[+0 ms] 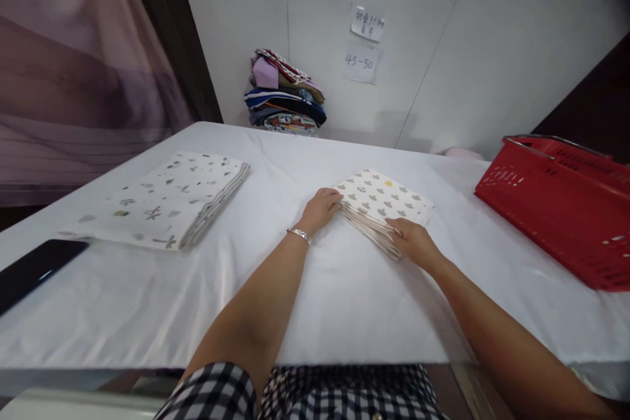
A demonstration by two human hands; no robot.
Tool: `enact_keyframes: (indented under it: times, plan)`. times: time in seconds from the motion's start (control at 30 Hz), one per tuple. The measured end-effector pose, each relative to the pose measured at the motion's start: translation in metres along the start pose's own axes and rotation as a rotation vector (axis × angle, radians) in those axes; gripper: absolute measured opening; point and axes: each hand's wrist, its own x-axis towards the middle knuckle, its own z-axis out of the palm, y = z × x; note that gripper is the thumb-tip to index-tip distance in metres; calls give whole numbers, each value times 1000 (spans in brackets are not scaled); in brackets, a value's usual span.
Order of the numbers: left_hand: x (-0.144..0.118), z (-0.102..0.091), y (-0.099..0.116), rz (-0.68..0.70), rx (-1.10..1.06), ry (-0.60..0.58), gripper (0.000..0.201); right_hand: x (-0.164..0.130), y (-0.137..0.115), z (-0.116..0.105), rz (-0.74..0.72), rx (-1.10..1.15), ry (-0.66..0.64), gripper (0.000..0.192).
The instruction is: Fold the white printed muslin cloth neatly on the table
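Observation:
A folded cloth (381, 193), white with small grey shapes and a yellow spot, lies in the middle of the table, its layered edges towards me. At its left corner my left hand (321, 209) grips the layers, thumb and fingers closed. My right hand (412, 241) pinches the near right edge, where the layers fan apart a little. Further left rests a larger folded cloth (172, 197), white with grey and dark prints, which neither hand touches.
On the right stands a red plastic basket (556, 200) with a metal handle. A dark phone-like slab (39, 269) lies at the left edge. Behind the white-covered table (315, 302), a pile of folded clothes (285, 95) leans near the wall, which bears two paper notes (361, 64).

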Motion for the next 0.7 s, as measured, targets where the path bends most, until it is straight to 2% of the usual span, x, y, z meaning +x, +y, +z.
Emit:
enact_keyframes:
  times: [0.1,0.27,0.43,0.6,0.7]
  plan:
    - [0,0,0,-10,0,-6,28,2,1,-3,7,14,-18,35]
    - [0,-1,1,-20,5,-15,26,-5,-8,-1,-112,-130,-76,37]
    - [1,-2,2,-38,-17,-19,28,-13,-16,4,-122,-216,-50,37]
    - [0,-6,1,-161,-105,75,25,-7,-14,2,-74,-182,-67,34]
    - [0,-11,0,-258,-100,139,14,-1,-17,-1,-61,-205,-96,32]
